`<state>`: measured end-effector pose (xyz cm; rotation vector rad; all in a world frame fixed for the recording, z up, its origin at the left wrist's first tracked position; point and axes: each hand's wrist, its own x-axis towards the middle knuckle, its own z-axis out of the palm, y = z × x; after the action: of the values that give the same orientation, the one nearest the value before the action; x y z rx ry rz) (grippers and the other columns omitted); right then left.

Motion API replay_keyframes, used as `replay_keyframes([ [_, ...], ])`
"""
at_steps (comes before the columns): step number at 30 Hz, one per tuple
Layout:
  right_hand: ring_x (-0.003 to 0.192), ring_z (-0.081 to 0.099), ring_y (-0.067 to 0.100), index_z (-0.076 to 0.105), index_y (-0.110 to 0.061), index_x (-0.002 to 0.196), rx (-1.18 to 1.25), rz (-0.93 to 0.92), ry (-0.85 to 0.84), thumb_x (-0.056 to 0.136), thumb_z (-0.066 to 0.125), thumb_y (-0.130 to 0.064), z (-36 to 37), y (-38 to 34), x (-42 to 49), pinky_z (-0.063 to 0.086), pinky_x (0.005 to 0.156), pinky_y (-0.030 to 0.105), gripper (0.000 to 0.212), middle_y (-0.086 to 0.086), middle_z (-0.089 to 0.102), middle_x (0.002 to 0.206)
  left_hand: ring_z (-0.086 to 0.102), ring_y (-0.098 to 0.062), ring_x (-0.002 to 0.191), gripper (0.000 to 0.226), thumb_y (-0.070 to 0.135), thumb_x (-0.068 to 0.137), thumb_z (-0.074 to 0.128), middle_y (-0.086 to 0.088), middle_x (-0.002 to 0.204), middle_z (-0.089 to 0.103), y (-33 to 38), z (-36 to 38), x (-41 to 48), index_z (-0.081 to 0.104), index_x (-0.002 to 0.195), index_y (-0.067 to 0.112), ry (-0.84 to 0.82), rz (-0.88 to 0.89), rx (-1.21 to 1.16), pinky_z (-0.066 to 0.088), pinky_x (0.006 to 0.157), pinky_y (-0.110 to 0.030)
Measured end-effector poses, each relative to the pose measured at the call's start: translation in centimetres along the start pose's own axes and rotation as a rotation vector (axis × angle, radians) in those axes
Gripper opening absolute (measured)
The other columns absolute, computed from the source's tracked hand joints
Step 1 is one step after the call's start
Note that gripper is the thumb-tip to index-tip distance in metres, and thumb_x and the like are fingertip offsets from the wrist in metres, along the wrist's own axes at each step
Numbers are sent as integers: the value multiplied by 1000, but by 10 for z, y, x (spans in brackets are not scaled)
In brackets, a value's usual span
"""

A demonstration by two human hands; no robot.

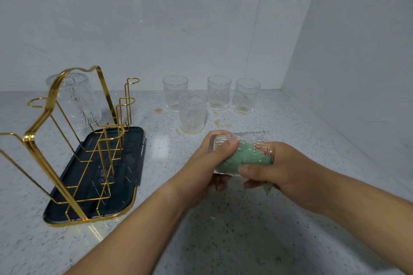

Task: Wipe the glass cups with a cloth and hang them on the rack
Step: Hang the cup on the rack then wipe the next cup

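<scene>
Glass cup wiped above the worktop.
Left hand grips a ribbed glass cup on its side; right hand presses a green cloth into it. Four cups stand behind; one hangs on the gold rack.
</scene>
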<state>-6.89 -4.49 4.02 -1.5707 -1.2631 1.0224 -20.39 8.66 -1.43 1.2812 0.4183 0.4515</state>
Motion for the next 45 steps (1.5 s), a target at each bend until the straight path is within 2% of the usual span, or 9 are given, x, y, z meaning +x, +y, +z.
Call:
replay_keyframes([
  [5, 83, 71, 0, 73, -28, 97, -354, -162, 19, 96, 71, -26, 13, 3, 1, 56, 74, 16, 4, -16, 75, 87, 55, -27, 64, 74, 71, 80, 74, -16, 88, 66, 3, 1, 2, 70, 108, 2, 49, -141, -106, 32, 48, -23],
  [10, 88, 61, 10, 70, -23, 111, -1011, -308, 11, 95, 30, -76, 3, 17, 6, 55, 80, 34, 68, -8, 67, 100, 40, -9, 34, 54, 69, 83, 60, -3, 59, 55, 12, -3, -1, 72, 74, 17, -108, -322, -228, 20, 34, -13],
  [14, 87, 70, 5, 76, -29, 97, -729, -261, 41, 101, 60, -34, -6, 0, 9, 47, 99, 26, 17, -11, 76, 92, 51, -12, 49, 66, 79, 88, 54, -2, 72, 64, 13, 0, -2, 78, 101, 19, -172, -191, -166, 30, 42, -20],
  [17, 62, 63, 5, 74, -32, 82, -380, -102, 58, 99, 66, -25, -9, -13, 9, 55, 62, 32, 20, -10, 71, 72, 54, -13, 55, 66, 67, 80, 71, -2, 84, 66, 5, 3, -2, 62, 124, 18, -18, -29, -14, 41, 47, -25],
  [24, 44, 48, 0, 66, -35, 63, -587, -192, 15, 89, 75, -36, -10, -32, 5, 37, 48, 12, 28, -15, 58, 52, 50, -11, 40, 53, 65, 87, 56, -4, 66, 66, 16, 4, -3, 78, 89, 18, -95, -148, -209, 25, 36, -17],
  [28, 47, 52, 6, 73, -29, 74, -415, -129, 273, 79, 74, -47, -28, -37, 9, 42, 49, 23, 19, -11, 62, 54, 62, -18, 53, 61, 71, 85, 55, -12, 80, 70, 15, -2, 3, 81, 106, 20, -48, -209, -316, 38, 42, -21],
  [35, 80, 72, 8, 74, -19, 105, 414, -108, 629, 102, 59, -27, 5, -27, 28, 57, 93, 45, 17, -7, 80, 93, 74, -30, 95, 63, 44, 72, 87, -15, 109, 78, 6, -2, 10, 70, 125, 13, 77, -147, -540, 62, 86, -46],
  [40, 121, 65, 7, 69, -40, 125, 203, -235, 705, 105, 53, -30, 50, -12, 29, 53, 108, 39, 27, -10, 71, 131, 70, -36, 109, 48, 33, 73, 93, -22, 119, 75, 3, -7, 10, 80, 114, 11, 29, -43, -483, 47, 114, -62],
  [45, 154, 8, -8, 36, -54, 148, -261, -254, 607, 103, 26, -49, 66, 10, 39, -7, 128, 44, 46, -33, 23, 162, 73, -32, 105, 73, 33, 79, 82, -19, 121, 73, 3, -5, 10, 58, 141, 1, 21, 40, -321, 62, 87, -43],
])
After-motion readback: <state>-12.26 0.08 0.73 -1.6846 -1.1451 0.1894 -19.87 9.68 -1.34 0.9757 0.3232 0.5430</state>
